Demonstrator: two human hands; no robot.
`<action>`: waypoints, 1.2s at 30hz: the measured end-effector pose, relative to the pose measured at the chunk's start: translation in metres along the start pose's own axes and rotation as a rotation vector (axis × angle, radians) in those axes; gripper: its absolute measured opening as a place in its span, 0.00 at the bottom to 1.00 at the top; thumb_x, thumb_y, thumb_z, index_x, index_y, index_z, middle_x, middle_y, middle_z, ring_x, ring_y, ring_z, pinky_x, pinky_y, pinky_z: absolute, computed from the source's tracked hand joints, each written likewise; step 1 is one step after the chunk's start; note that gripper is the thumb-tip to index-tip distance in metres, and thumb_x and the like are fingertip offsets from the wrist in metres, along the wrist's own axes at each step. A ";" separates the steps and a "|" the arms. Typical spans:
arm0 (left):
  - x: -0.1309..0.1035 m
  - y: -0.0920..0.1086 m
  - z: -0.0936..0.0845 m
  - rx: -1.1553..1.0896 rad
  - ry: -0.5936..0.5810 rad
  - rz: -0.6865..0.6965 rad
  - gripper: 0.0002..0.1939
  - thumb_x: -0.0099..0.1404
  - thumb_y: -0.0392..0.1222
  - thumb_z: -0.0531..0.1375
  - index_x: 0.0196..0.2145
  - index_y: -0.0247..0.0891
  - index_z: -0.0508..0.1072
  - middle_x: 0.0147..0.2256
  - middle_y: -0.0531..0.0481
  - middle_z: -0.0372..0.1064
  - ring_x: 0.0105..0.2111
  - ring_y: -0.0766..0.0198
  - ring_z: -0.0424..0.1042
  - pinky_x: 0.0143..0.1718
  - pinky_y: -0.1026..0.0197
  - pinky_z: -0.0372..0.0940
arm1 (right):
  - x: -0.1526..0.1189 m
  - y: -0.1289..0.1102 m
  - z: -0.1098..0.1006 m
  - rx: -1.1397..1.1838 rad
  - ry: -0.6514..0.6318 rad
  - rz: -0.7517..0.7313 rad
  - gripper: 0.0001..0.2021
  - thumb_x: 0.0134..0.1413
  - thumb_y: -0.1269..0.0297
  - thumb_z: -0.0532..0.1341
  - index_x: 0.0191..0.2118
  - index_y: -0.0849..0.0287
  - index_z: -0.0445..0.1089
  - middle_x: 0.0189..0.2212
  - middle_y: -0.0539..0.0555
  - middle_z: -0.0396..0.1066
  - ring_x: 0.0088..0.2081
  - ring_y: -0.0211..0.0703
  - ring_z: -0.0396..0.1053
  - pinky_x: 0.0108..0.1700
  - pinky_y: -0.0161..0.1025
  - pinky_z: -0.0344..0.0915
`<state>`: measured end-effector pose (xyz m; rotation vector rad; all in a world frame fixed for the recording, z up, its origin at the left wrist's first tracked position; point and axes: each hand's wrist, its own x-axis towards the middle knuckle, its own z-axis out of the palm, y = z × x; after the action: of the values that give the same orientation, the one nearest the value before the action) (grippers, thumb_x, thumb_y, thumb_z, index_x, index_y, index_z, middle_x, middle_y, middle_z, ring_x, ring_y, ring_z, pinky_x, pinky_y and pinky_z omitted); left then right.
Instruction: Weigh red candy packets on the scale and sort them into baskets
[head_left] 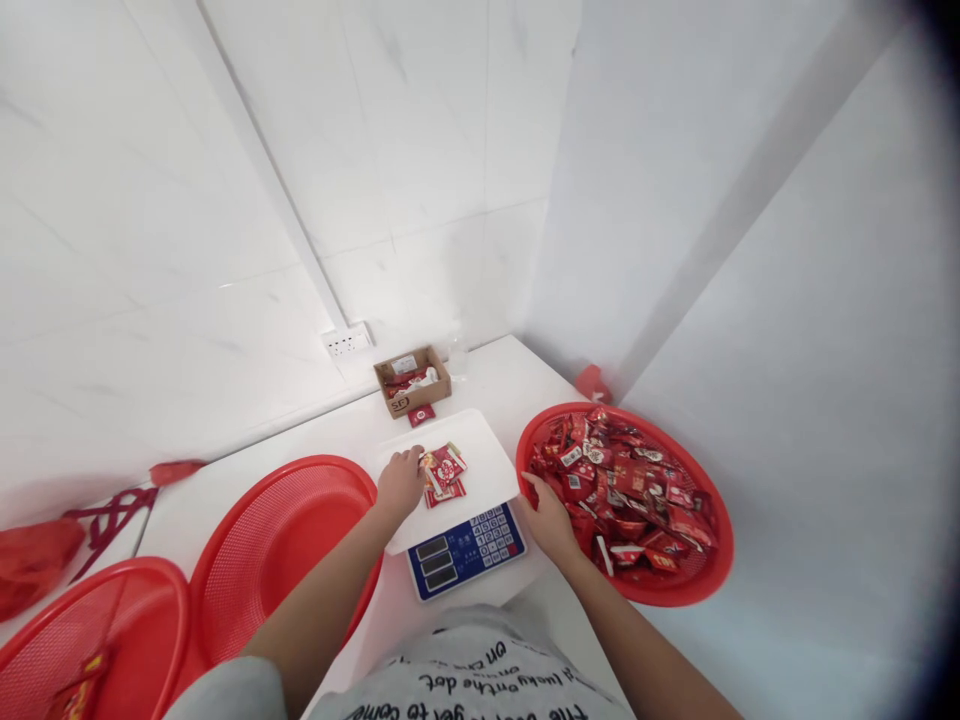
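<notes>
Several red snack packets (445,466) lie in a small pile on the white pan (487,450) of a blue digital scale (469,553). My left hand (403,484) is over the pan's left part, its fingertips touching the left edge of the pile; whether they grip a packet is too small to tell. At the near left rim of a red basket (712,590) full of red packets (630,480) is my right hand (546,515), its fingers partly apart, with nothing seen in it.
A cardboard box (405,399) with packets stands behind the scale, a red packet (421,414) in front of it. To the left is an empty red basket (300,530); another (142,620) holds a few packets. A wall socket (347,341) is behind.
</notes>
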<state>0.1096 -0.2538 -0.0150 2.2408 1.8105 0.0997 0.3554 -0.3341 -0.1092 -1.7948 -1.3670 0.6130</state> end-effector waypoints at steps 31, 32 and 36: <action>0.014 0.035 0.065 0.076 -0.071 0.047 0.36 0.60 0.66 0.44 0.62 0.53 0.46 0.65 0.45 0.37 0.63 0.42 0.33 0.55 0.29 0.34 | 0.000 -0.002 -0.001 0.011 -0.013 0.043 0.22 0.50 0.63 0.53 0.51 0.64 0.65 0.50 0.62 0.67 0.53 0.49 0.63 0.56 0.48 0.58; 0.014 0.036 0.068 0.078 -0.073 0.062 0.35 0.60 0.66 0.45 0.62 0.55 0.47 0.65 0.45 0.37 0.63 0.42 0.33 0.55 0.29 0.34 | 0.000 -0.002 -0.001 0.010 -0.013 0.045 0.22 0.50 0.62 0.53 0.51 0.64 0.65 0.50 0.62 0.67 0.53 0.50 0.63 0.56 0.48 0.58; 0.014 0.029 0.073 0.107 -0.039 0.221 0.31 0.60 0.65 0.47 0.59 0.58 0.54 0.65 0.46 0.40 0.63 0.42 0.35 0.55 0.29 0.30 | 0.000 -0.002 0.000 0.012 -0.011 0.048 0.22 0.50 0.63 0.53 0.51 0.64 0.65 0.50 0.62 0.67 0.53 0.49 0.63 0.56 0.48 0.58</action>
<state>0.1558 -0.2572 -0.0800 2.4937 1.5777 0.0008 0.3545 -0.3339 -0.1071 -1.8214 -1.3283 0.6567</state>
